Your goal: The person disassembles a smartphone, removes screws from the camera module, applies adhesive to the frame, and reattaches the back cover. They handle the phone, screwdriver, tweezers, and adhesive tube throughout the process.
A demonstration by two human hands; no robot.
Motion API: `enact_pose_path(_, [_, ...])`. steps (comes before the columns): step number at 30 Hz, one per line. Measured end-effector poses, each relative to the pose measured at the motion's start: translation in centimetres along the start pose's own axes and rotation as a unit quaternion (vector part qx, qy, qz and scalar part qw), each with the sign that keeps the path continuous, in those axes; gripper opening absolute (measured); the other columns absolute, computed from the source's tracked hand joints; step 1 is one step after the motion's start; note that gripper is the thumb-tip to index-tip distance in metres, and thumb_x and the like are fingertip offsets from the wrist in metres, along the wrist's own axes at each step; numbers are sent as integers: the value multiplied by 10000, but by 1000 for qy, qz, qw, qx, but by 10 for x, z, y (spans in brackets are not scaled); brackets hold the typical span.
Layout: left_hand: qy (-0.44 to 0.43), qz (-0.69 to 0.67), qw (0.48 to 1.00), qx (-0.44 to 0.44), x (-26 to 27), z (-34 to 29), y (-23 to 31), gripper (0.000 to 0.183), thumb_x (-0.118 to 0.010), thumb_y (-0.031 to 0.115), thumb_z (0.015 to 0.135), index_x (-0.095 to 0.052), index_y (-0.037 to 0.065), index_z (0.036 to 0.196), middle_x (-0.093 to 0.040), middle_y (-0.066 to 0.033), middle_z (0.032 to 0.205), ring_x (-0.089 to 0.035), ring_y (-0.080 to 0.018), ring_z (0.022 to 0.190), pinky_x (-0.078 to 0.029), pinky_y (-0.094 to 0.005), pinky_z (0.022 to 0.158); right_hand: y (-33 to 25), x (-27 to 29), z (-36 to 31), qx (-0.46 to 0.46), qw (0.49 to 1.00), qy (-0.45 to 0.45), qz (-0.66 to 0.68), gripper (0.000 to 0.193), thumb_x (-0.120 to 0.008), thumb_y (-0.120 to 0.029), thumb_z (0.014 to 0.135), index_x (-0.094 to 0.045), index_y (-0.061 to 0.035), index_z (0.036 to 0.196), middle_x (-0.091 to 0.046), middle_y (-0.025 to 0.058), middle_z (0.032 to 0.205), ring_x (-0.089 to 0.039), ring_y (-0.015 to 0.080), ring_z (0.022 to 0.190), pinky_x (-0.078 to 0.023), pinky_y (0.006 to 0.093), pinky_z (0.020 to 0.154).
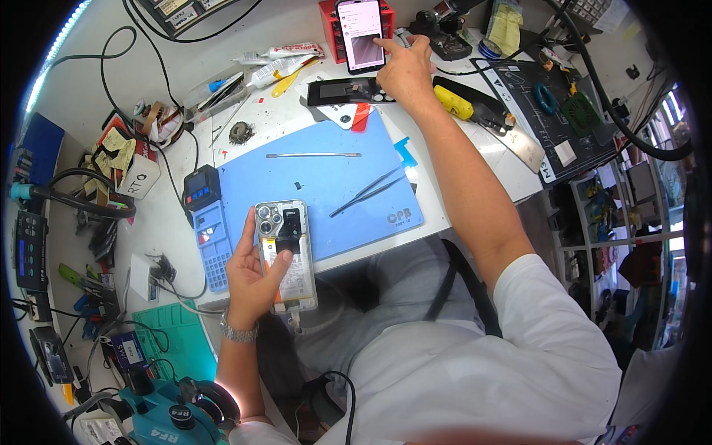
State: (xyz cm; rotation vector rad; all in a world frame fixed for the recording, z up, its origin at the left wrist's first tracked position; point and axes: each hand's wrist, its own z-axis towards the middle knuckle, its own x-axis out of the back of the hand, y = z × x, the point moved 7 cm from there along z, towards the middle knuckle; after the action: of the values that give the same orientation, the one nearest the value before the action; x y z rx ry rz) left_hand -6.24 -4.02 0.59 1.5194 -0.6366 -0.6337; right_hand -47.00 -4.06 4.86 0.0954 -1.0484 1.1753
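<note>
My left hand (254, 278) grips an opened smartphone (297, 267) over the near edge of a blue work mat (297, 182). Its back cover is off, so the camera lenses and battery show, with my thumb lying across the battery. A light cable seems to hang from its lower end. My right hand (406, 70) reaches to the far side, index finger stretched to the lit screen of an upright phone (360, 41); no object shows in that hand. Dark tweezers (366, 193) and a thin metal pry tool (314, 155) lie on the mat.
The upright phone stands against a red drawer box (331, 33). Beneath my right wrist is a black phone part (341, 92); a yellow-handled tool (454, 103) lies beside my forearm. A blue device (201, 187) borders the mat's left. A teal microscope (159, 411) stands near lower left.
</note>
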Motion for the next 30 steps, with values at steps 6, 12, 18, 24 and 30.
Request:
enact_pose_path(6, [0, -2, 1000, -2, 0, 0, 0, 875, -663, -74, 941, -143, -39, 1643, -653, -179, 1360, -645, -173, 1208, -503, -312, 1037, 3, -3, 2, 1, 1000, 0, -13, 616, -723, -65, 734, -719, -233, 1327, -404, 291, 1439, -409, 428, 1373, -409, 567, 1058])
enact_pose_path(12, [2, -4, 1000, -1, 0, 0, -1, 872, -661, -80, 940, -148, -37, 1643, -650, -178, 1362, -644, -174, 1211, -504, -312, 1036, -1, 0, 0, -5, 1000, -8, -10, 573, -707, -48, 764, -730, -214, 1312, -410, 289, 1421, -409, 434, 1359, -391, 546, 1091])
enact_pose_path(18, [-1, -4, 1000, -6, 0, 0, -1, 872, -661, -80, 940, -147, -35, 1644, -647, -179, 1367, -642, -175, 1214, -506, -314, 1036, -4, 3, -1, -3, 1000, -7, -2, 482, -685, -29, 812, -757, -175, 1265, -413, 303, 1371, -418, 457, 1310, -370, 490, 1137])
enact_pose_path(24, [0, -6, 1000, -1, 0, 0, -1, 875, -667, -77, 939, -149, -35, 1643, -645, -180, 1370, -642, -179, 1217, -509, -318, 1036, -2, -1, -1, -8, 1000, -18, -5, 435, -693, -31, 797, -787, -163, 1200, -418, 298, 1369, -434, 450, 1296, -376, 485, 1133])
enact_pose_path(30, [19, -12, 1000, -15, 0, 0, -1, 880, -693, -74, 919, -188, -29, 1638, -686, -186, 1310, -695, -164, 1131, -559, -299, 963, -2, -2, -1, -10, 1000, -20, -6, 437, -698, -28, 791, -791, -168, 1195, -425, 294, 1373, -434, 448, 1303, -380, 478, 1132])
